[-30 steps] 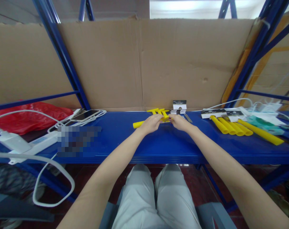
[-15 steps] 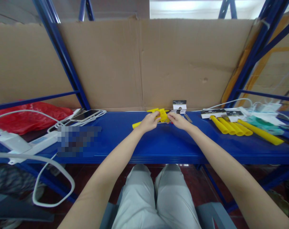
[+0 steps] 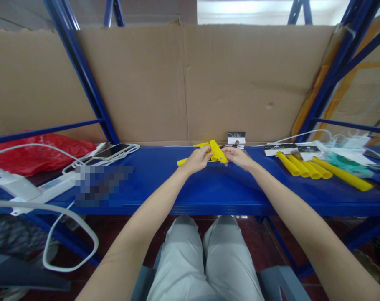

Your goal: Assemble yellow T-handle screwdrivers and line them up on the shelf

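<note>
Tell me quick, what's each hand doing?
Left hand: closed, holding the yellow thing.
Right hand: at the yellow thing's end; can't tell if it's gripping.

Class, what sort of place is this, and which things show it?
Probably a small packing or assembly workstation: blue metal shelving serves as a bench, cardboard sheets form its back, and carded yellow tools lie grouped at the right.
</note>
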Motion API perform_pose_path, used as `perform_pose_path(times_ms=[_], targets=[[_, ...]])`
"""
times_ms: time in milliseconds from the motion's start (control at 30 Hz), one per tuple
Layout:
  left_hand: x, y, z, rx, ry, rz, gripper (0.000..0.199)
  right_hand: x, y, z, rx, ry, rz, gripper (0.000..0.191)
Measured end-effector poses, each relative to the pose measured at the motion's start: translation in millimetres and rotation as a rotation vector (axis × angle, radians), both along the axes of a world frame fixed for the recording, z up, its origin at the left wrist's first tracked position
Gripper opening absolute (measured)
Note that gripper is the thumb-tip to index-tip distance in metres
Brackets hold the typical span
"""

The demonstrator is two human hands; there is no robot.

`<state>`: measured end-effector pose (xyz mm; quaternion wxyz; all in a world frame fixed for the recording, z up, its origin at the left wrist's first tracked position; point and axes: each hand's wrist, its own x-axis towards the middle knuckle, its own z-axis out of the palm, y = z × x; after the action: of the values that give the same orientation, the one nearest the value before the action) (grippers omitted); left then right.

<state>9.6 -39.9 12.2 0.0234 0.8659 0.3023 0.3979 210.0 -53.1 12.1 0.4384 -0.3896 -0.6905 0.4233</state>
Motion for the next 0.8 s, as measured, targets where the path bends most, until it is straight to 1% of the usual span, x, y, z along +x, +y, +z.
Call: perform_pose_path(times_ms=[67, 167, 300, 367, 467, 567, 633, 733, 800], targets=[[0.3, -0.5, 0.4, 0.009, -0.001, -0.001, 0.008, -1.7, -0.3, -0.6, -0.016, 0.034, -0.024, 0.012], [0.1, -0.5, 0.3, 0.02, 0.019, 0.027, 0.008, -1.8, 1.6, -1.2, -0.038, 0.1, -0.076, 0.014], [-3.3, -0.6, 1.0, 0.041, 0.055, 0.092, 0.009, 3.4, 6.8, 0.0, -0.077, 0.186, -0.224, 0.013], [-6.6, -1.2, 2.7, 0.043, 0.067, 0.159, 0.011, 8.3, 9.1, 1.6, -0.084, 0.211, -0.324, 0.012], [-12.9, -2.2, 6.6, 0.015, 0.074, 0.299, 0.017, 18.6, 12.3, 2.8, -0.059, 0.212, -0.483, 0.012], [-18.9, -1.3, 10.0, -0.035, 0.081, 0.404, 0.022, 31.6, 18.5, -0.3, 0.009, 0.134, -0.611, 0.013], [-21.7, 0.4, 10.9, -0.062, 0.081, 0.448, 0.023, 39.8, 25.8, -4.6, 0.074, 0.033, -0.66, 0.012], [-23.4, 3.3, 10.3, -0.063, 0.072, 0.468, 0.022, 47.2, 40.2, -10.5, 0.129, -0.155, -0.691, 0.014], [-23.2, 4.5, 9.3, -0.045, 0.064, 0.456, 0.022, 47.2, 49.8, -12.0, 0.113, -0.325, -0.73, 0.017]])
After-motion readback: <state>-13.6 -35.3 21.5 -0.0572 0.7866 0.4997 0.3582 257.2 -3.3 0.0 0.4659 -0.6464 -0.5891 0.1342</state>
